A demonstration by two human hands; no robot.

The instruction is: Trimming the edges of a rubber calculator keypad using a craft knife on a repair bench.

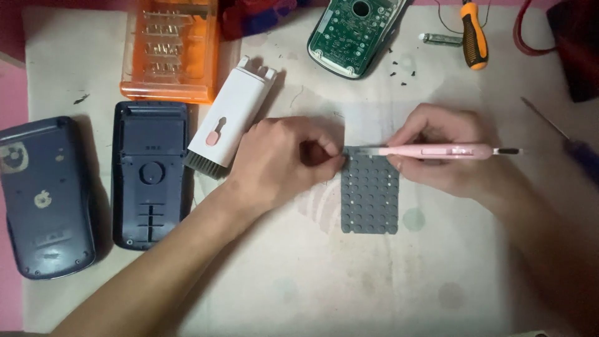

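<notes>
A grey rubber keypad mat (pixel 370 195) with rows of round bumps lies flat in the middle of the work surface. My left hand (pixel 284 159) pinches the mat's top left corner with its fingertips. My right hand (pixel 446 156) holds a slim pink pen-shaped tool (pixel 437 150) sideways, its tip at the mat's top edge beside my left fingertips.
A white and pink cleaning brush tool (pixel 229 115) lies left of my left hand. Two dark blue casing halves (pixel 150 171) (pixel 43 196) sit at far left, an orange bit case (pixel 171 50) above. A green circuit board (pixel 355 31), an orange-handled screwdriver (pixel 474 34) and small screws (pixel 399 68) lie at top.
</notes>
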